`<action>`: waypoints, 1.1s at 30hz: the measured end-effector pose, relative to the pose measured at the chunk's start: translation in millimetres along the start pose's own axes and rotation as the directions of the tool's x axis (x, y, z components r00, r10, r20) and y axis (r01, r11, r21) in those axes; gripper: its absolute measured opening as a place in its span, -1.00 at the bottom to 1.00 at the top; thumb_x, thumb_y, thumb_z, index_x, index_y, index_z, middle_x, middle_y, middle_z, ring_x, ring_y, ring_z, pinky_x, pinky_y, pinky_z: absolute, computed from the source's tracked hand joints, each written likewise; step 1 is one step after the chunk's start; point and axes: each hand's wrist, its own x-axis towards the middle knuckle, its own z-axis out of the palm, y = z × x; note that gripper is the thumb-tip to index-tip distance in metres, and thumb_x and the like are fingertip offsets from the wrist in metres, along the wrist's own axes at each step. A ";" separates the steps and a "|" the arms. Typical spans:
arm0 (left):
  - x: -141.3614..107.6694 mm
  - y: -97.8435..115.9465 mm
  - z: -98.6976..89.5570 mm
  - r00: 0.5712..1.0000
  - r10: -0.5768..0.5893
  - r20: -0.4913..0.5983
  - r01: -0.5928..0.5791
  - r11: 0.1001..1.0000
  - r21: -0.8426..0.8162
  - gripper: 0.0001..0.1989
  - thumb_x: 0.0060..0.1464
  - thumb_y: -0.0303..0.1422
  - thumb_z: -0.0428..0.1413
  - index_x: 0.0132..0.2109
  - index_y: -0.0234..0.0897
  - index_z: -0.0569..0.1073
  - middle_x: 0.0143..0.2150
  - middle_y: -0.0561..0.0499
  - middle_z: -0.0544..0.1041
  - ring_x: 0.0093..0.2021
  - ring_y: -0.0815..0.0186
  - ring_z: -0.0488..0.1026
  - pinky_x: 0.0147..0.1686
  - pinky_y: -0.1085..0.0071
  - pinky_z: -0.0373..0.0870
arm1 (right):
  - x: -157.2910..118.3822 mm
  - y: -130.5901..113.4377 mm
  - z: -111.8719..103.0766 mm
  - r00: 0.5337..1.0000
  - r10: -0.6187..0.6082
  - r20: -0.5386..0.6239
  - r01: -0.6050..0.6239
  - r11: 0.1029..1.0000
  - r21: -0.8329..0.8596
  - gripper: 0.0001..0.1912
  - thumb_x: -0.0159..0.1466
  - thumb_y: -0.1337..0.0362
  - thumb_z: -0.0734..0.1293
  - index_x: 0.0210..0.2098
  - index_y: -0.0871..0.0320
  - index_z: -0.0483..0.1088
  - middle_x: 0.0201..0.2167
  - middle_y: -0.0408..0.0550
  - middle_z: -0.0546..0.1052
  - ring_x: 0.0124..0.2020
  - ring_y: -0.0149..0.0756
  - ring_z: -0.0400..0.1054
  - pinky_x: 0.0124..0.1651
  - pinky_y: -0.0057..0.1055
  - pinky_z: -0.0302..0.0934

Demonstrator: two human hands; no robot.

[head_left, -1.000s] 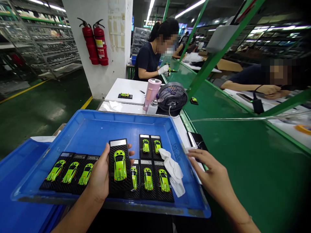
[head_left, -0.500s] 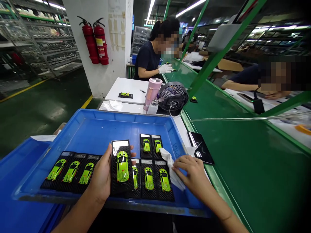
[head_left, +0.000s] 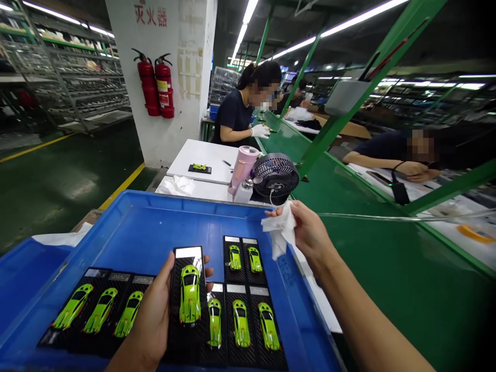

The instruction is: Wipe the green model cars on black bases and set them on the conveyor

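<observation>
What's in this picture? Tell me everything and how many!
green model cars on black plates: nine, lime green on black, eight in the tray, one held up
blue tray: one, blue, under the cars
second blue tray: one, blue, lower left, beside the first
fire extinguishers: two, red, on the white pillar
bottle: one, pink, on the white table
desk fan: one, black, beside the bottle
co-workers: two nearby, dark shirts, ahead and to the right
white cloth: one, white, in the right hand
left hand grip: one, holding up a car plate
right hand grip: one, holding the cloth
</observation>
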 end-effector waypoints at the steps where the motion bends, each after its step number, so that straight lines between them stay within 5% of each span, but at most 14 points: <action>1: 0.6 0.0 -0.4 1.000 -0.015 -0.003 0.015 1.000 -0.015 -0.55 0.15 -0.16 0.04 -0.01 -0.46 0.50 -0.26 -0.22 0.62 -0.37 0.19 0.55 -0.26 0.21 0.50 | 20.9 0.5 8.2 1.000 -0.010 -0.030 0.008 0.998 -0.055 -0.67 0.40 0.10 0.14 -0.12 0.23 0.35 -0.27 -0.02 0.50 -0.32 -0.31 0.44 -0.27 -0.30 0.38; 5: 4.5 -2.8 -2.9 0.997 -0.079 0.020 0.080 0.993 -0.083 -0.54 0.11 -0.15 0.09 0.00 -0.45 0.50 -0.27 -0.21 0.62 -0.39 0.19 0.54 -0.26 0.19 0.48 | 88.8 2.2 37.3 0.994 -0.055 -0.098 0.019 0.942 -0.334 -0.74 0.34 0.19 0.28 -0.07 0.22 0.37 -0.12 -0.02 0.45 -0.18 -0.26 0.40 -0.13 -0.22 0.35; 9: 9.2 -5.8 -5.2 0.996 -0.085 0.005 0.085 0.988 -0.125 -0.54 0.14 -0.16 0.06 0.00 -0.48 0.49 -0.27 -0.22 0.62 -0.39 0.18 0.55 -0.27 0.22 0.48 | 113.4 7.6 54.7 0.996 -0.067 -0.064 0.020 0.832 -0.554 -0.74 0.33 0.22 0.28 -0.03 0.19 0.35 -0.03 0.02 0.42 -0.10 -0.22 0.38 -0.07 -0.17 0.33; 16: 6.0 -2.1 2.9 0.994 0.028 -0.109 -0.054 0.968 -0.244 -0.55 0.21 -0.21 -0.04 0.05 -0.49 0.44 -0.06 -0.29 0.57 -0.17 0.13 0.57 -0.15 0.28 0.49 | 105.8 16.5 63.5 0.999 -0.023 0.034 0.041 0.677 -0.735 -0.71 0.33 0.22 0.28 0.01 0.19 0.33 0.02 0.03 0.38 -0.08 -0.20 0.37 -0.07 -0.15 0.33; 21: 1.6 1.6 2.9 0.994 0.056 -0.098 -0.084 0.947 -0.310 -0.55 0.22 -0.20 -0.07 0.01 -0.53 0.46 -0.11 -0.30 0.59 -0.10 0.10 0.55 -0.06 0.26 0.46 | 105.2 14.7 67.4 0.999 -0.001 0.038 0.029 0.649 -0.761 -0.69 0.33 0.22 0.28 0.03 0.19 0.32 0.03 0.04 0.37 -0.06 -0.18 0.36 -0.05 -0.12 0.31; 29: -11.4 0.9 2.9 0.995 0.060 -0.074 -0.077 0.962 -0.261 -0.58 0.20 -0.21 -0.01 -0.01 -0.47 0.49 -0.24 -0.21 0.63 -0.30 0.17 0.59 -0.21 0.29 0.51 | 100.7 -18.9 61.1 1.000 -0.029 -0.007 0.018 0.765 -0.644 -0.75 0.33 0.24 0.28 -0.05 0.23 0.38 -0.07 0.03 0.43 -0.11 -0.20 0.38 -0.07 -0.14 0.30; 33: -13.5 -2.6 4.1 0.994 0.088 -0.063 -0.101 0.964 -0.248 -0.59 0.22 -0.22 -0.03 -0.03 -0.48 0.51 -0.29 -0.19 0.64 -0.35 0.22 0.59 -0.26 0.34 0.51 | 29.8 -66.1 37.7 0.985 -0.167 -0.038 0.132 0.881 -0.455 -0.68 0.37 0.31 0.12 0.02 0.20 0.40 -0.17 0.04 0.45 -0.16 -0.20 0.39 -0.13 -0.27 0.31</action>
